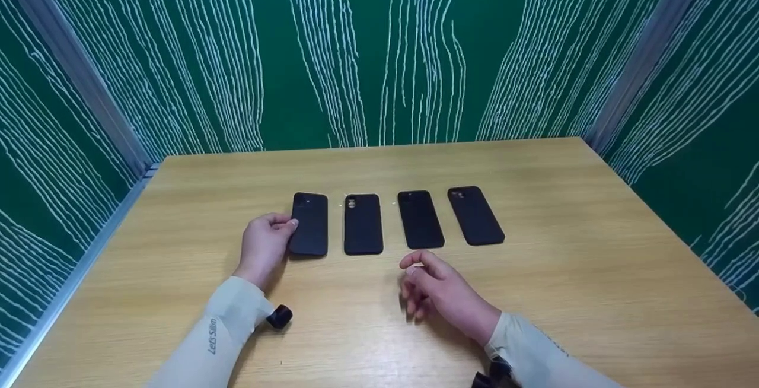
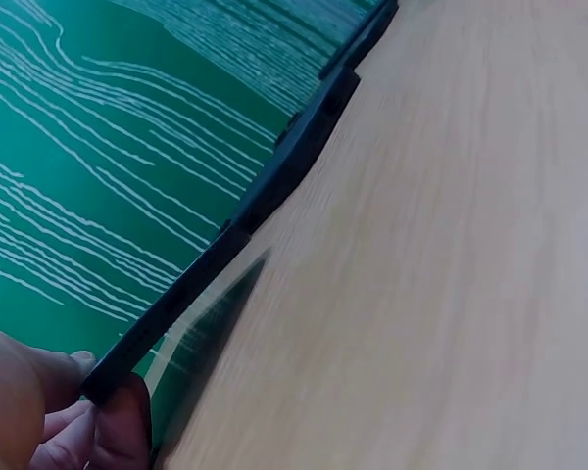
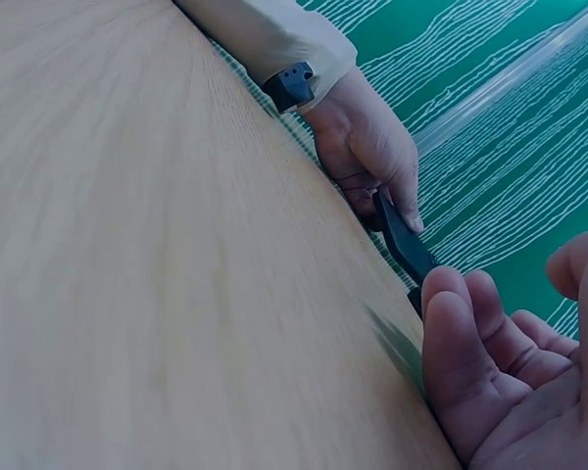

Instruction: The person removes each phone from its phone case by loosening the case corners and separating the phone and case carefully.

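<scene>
Four black phone-shaped pieces lie in a row. My left hand point(image 1: 268, 245) pinches the left edge of the leftmost one, a black phone point(image 1: 309, 225), between thumb and fingers. In the left wrist view, that held edge is raised off the table, with the phone point(image 2: 167, 313) tilted and its dark reflection below. Beside it lies a black phone case point(image 1: 363, 228) with light camera openings. My right hand point(image 1: 442, 293) hovers just in front of the third piece, another dark phone point(image 1: 421, 219), fingers loosely bent and holding nothing. A second case point(image 1: 477, 216) lies slightly turned at the right end.
The pieces lie on a light wooden table point(image 1: 563, 257). Green walls point(image 1: 379, 50) with white wavy lines stand along its back and sides. Small shiny specks show on the table near the tops of the second and third pieces. Both wrists carry small black cameras point(image 1: 280, 317).
</scene>
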Action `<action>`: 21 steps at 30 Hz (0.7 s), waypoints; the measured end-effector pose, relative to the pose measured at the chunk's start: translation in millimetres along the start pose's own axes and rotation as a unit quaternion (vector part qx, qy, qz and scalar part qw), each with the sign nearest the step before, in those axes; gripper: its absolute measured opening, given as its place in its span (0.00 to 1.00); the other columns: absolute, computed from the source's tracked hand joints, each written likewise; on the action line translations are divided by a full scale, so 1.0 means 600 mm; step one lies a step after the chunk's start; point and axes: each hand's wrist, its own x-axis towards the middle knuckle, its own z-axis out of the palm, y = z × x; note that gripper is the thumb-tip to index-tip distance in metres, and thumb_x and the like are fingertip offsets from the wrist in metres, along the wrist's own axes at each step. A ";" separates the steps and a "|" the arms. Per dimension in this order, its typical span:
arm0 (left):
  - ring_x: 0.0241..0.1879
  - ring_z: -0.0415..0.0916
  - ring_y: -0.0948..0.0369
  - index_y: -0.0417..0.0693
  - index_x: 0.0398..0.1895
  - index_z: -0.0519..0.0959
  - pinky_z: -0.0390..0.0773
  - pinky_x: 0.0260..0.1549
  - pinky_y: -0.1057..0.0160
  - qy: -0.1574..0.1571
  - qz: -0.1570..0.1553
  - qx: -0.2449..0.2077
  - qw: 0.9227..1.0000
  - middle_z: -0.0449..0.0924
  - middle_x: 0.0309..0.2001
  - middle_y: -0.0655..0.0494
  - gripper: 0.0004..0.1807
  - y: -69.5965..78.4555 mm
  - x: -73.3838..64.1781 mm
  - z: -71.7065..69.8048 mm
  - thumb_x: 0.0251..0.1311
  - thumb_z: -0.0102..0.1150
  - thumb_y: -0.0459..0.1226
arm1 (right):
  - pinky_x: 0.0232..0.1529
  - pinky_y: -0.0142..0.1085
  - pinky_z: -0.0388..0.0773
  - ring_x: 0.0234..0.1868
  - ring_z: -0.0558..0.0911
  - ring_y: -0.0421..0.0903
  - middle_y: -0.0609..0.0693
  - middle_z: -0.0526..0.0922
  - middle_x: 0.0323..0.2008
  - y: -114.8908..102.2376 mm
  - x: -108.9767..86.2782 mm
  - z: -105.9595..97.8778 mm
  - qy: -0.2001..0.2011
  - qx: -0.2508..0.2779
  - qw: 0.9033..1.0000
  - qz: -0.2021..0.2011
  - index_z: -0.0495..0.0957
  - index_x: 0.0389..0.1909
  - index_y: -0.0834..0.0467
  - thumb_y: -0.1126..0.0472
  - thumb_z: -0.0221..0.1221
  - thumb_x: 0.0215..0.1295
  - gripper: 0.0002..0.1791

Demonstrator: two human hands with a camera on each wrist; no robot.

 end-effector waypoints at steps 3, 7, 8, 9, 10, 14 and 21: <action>0.50 0.87 0.55 0.37 0.58 0.86 0.85 0.53 0.61 0.001 0.007 0.012 1.000 0.91 0.52 0.42 0.16 -0.001 0.002 0.000 0.77 0.65 0.40 | 0.32 0.38 0.86 0.28 0.84 0.47 0.52 0.83 0.36 -0.001 0.000 0.000 0.000 0.002 1.000 0.002 0.67 0.63 0.63 0.56 0.52 0.86 0.17; 0.47 0.88 0.56 0.39 0.57 0.87 0.86 0.49 0.63 0.000 0.011 0.016 1.000 0.91 0.48 0.45 0.16 -0.003 0.004 0.000 0.76 0.67 0.41 | 0.31 0.38 0.86 0.28 0.84 0.46 0.51 0.83 0.35 -0.001 0.001 -0.001 0.000 0.002 1.000 0.001 0.66 0.62 0.63 0.56 0.52 0.86 0.17; 0.46 0.88 0.56 0.39 0.57 0.86 0.86 0.48 0.64 -0.001 0.010 0.014 1.000 0.91 0.47 0.45 0.16 -0.003 0.004 -0.001 0.76 0.67 0.41 | 0.31 0.38 0.86 0.28 0.84 0.47 0.51 0.83 0.35 -0.001 0.001 -0.001 -0.001 0.002 1.000 0.000 0.66 0.62 0.63 0.56 0.52 0.86 0.17; 0.46 0.88 0.56 0.39 0.57 0.86 0.86 0.47 0.64 0.000 0.012 0.018 1.000 0.91 0.46 0.46 0.16 -0.003 0.004 -0.002 0.76 0.67 0.40 | 0.31 0.38 0.86 0.28 0.84 0.47 0.51 0.83 0.35 -0.001 0.001 -0.001 -0.001 0.002 1.000 0.000 0.66 0.62 0.63 0.56 0.52 0.86 0.17; 0.46 0.88 0.56 0.40 0.57 0.86 0.86 0.47 0.64 0.002 0.015 0.026 1.000 0.91 0.46 0.46 0.15 -0.003 0.005 -0.003 0.76 0.67 0.40 | 0.31 0.38 0.86 0.28 0.84 0.47 0.51 0.83 0.35 -0.001 0.001 -0.001 -0.002 0.002 1.000 -0.001 0.66 0.62 0.64 0.55 0.52 0.86 0.17; 0.47 0.89 0.52 0.40 0.52 0.86 0.86 0.52 0.56 0.018 0.050 0.092 0.994 0.92 0.45 0.45 0.12 -0.002 0.003 -0.009 0.73 0.69 0.39 | 0.31 0.37 0.86 0.28 0.84 0.46 0.51 0.83 0.35 0.001 0.002 -0.002 -0.005 0.002 1.000 -0.004 0.66 0.63 0.64 0.55 0.52 0.86 0.18; 0.52 0.87 0.46 0.40 0.50 0.86 0.83 0.58 0.45 0.020 0.100 0.190 0.976 0.91 0.50 0.42 0.11 0.002 -0.001 -0.011 0.70 0.69 0.37 | 0.31 0.37 0.86 0.27 0.84 0.46 0.51 0.83 0.35 0.000 0.003 -0.003 -0.004 0.003 1.000 -0.007 0.66 0.62 0.64 0.55 0.53 0.86 0.18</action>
